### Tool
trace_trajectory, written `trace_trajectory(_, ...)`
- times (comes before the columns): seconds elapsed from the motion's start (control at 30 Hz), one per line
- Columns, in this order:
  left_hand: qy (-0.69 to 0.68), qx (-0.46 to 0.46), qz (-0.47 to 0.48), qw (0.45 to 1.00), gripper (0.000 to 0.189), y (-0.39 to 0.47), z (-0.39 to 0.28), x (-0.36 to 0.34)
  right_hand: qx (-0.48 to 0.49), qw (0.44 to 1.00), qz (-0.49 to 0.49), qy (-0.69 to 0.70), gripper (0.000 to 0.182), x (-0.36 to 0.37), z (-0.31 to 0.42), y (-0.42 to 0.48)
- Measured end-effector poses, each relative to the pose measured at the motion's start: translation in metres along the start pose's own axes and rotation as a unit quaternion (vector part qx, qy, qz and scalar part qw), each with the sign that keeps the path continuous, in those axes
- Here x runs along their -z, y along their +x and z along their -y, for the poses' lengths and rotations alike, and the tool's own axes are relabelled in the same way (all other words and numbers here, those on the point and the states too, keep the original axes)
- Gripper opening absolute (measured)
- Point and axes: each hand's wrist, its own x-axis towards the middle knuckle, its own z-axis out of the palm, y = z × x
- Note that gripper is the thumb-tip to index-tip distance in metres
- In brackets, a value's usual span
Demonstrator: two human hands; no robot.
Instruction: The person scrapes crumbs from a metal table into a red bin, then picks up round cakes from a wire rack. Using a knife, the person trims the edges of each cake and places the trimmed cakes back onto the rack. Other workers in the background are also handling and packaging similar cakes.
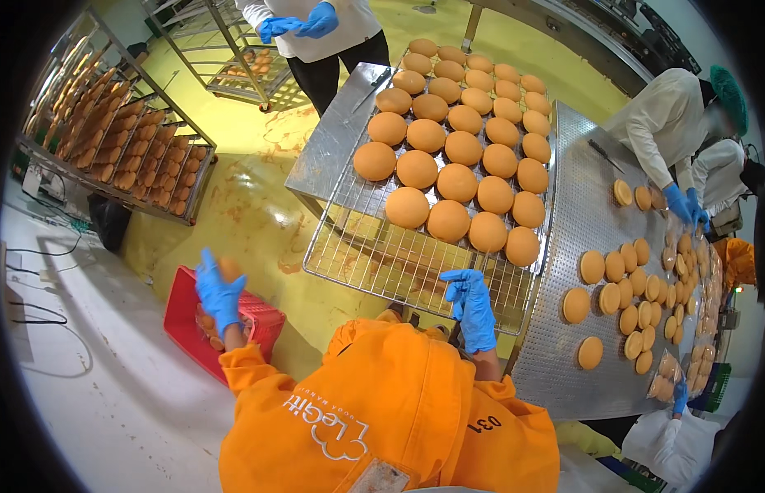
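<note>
My left hand (219,293), in a blue glove, is over a red plastic crate (266,314) at the lower left. A blurred round brown bun (229,269) sits between its thumb and fingers, partly hidden by the hand. More buns (211,326) lie inside the crate. At the near edge of a wire cooling rack (382,259), my gloved right hand (472,308) has its fingers bent to the left, and no object shows in it. Rows of golden-brown buns (456,182) cover the rack's far part; the near wires are bare.
A knife (373,86) lies on the steel table (333,154) beneath the rack. On the right, a perforated steel table (549,357) carries loose and bagged buns and another knife (604,154). Co-workers' gloved hands (681,203) work there. A loaded trolley (123,142) stands left; another person (320,37) stands opposite.
</note>
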Motion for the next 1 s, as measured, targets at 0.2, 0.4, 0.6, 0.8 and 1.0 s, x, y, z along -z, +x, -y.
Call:
trace_trajectory(0.2,-0.078,-0.205,-0.190,0.957,0.097,0.014,-0.047,-0.039,0.003,0.998,-0.059,-0.029,0.078,0.003,-0.001,-0.007)
trace_trajectory(0.4,-0.156,-0.403,0.052,0.901,0.102,-0.032,-0.298,-0.123,-0.004,0.998,-0.055,0.043,0.080,-0.012,-0.002,-0.007)
trace_trajectory(0.6,-0.483,-0.278,0.329,0.762,0.098,-0.048,-0.287,-0.128,-0.037,0.994,-0.088,-0.049,0.043,-0.015,0.008,-0.031)
trace_trajectory(0.8,-0.793,-0.009,0.577,0.196,0.097,-0.107,-0.265,-0.061,0.212,0.885,-0.175,-0.375,0.022,-0.052,0.029,-0.035)
trace_trajectory(1.0,-0.769,-0.132,0.488,0.391,0.095,-0.132,-0.267,-0.024,0.175,0.845,-0.211,-0.458,0.026,-0.047,0.042,-0.020)
